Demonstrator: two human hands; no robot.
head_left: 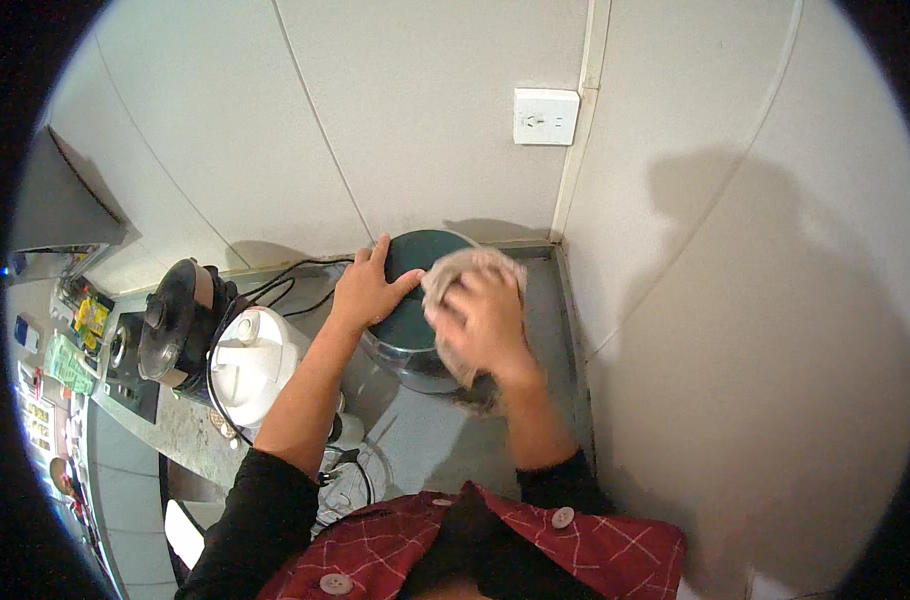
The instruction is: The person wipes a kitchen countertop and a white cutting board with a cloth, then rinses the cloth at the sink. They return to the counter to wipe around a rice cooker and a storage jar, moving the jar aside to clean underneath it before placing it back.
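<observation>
A round, pot-like vessel with a dark green top and a glossy side stands in the corner of the counter. My left hand rests on its left rim, fingers spread and thumb lying over the green surface. A crumpled beige cloth is bunched under my right hand, which grips it against the vessel's right side. Motion blurs the right fingers a little. Cloth and hand hide that part of the rim.
Left of the vessel stand a white lidded appliance and a black cooker, with black cords behind. A clear plastic bag lies near my body. Walls meet behind the vessel, with a white socket above.
</observation>
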